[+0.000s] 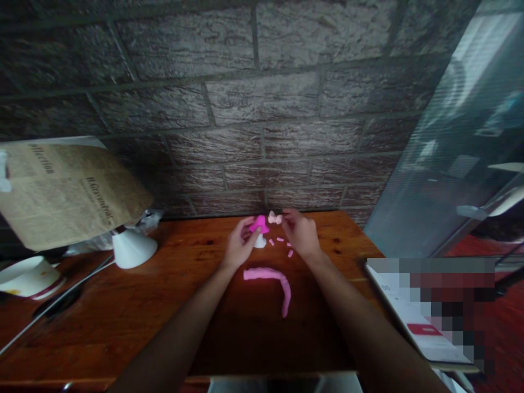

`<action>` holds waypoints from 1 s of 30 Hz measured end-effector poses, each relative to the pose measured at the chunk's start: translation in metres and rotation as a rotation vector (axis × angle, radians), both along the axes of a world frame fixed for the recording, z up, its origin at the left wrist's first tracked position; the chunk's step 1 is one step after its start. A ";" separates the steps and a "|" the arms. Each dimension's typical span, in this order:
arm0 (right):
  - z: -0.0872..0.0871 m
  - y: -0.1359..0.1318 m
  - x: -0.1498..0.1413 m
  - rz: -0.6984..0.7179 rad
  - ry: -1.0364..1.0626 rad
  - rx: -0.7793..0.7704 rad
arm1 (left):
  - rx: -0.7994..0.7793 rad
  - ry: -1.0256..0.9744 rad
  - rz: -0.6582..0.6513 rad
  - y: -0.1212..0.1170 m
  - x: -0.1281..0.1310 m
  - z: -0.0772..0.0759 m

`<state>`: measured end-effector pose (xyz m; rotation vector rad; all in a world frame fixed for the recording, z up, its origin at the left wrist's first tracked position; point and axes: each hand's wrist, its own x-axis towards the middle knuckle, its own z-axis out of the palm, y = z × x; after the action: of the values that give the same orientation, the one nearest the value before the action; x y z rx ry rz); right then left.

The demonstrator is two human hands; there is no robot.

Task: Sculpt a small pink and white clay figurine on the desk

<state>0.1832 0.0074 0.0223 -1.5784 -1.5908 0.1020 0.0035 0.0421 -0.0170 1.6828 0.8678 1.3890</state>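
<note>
My left hand [239, 244] is closed around a bright pink hat-shaped piece [260, 223], the thumb resting on its front. Just beneath that piece shows a small white stem-like part [260, 241]; whether the two are joined I cannot tell. My right hand [302, 233] pinches a pale pink bow [274, 218] at its right end, close beside the hat-shaped piece. Between my hands several short pink bits [290, 253] lie on the wooden table. Nearer to me rests a long, bent pink roll [267, 274] that looks like modelling clay.
At the left stand a paper-wrapped bundle [73, 191], a white cone-shaped base [134, 249] and a whitish bowl-like item [30, 277], with a thin white cable [57, 301]. A brick wall [262, 109] rises behind the table [184, 305]. A partly blurred flat item [405, 305] is at right.
</note>
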 end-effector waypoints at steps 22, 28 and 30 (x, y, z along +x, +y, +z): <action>-0.008 -0.005 0.007 -0.027 -0.085 0.063 | -0.064 -0.103 0.012 0.000 0.003 0.011; -0.011 -0.005 0.005 0.034 -0.018 0.163 | -0.103 -0.107 -0.006 -0.001 0.003 0.008; -0.011 -0.004 0.006 0.043 0.004 0.150 | -0.128 -0.100 -0.029 -0.001 0.002 0.009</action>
<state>0.1890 0.0030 0.0113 -1.4288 -1.5917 0.0085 0.0052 0.0411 -0.0085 1.5112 0.8540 1.3569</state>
